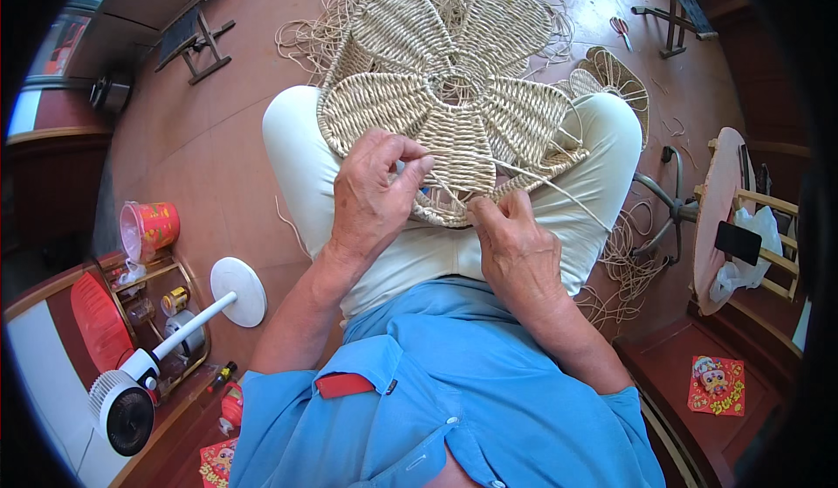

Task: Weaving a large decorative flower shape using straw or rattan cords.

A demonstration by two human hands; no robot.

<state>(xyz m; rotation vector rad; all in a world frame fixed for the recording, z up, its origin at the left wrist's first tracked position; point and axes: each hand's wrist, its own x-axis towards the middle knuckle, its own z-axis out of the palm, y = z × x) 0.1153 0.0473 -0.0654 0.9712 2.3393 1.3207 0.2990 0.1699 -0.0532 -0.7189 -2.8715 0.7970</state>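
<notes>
A flower-shaped woven piece of pale straw cord (401, 108) lies across my knees, its petals set around a ring with a hole in the middle. My left hand (375, 187) is closed, thumb and forefinger pinching a strand at the near petal. From there a loose straw cord (559, 189) runs right over the weave to my right thigh. My right hand (517, 239) is closed at the near braided rim (443, 217), its fingertips pinching the edge. What lies under those fingertips is hidden.
Loose cord (301, 47) heaps beyond the weave, with more on the floor at right (624, 265). Red-handled scissors (621, 30) and another woven piece (615, 86) lie far right. A white fan (131, 405) stands left, near a red bucket (150, 229); a round-topped stool (720, 226) is at right.
</notes>
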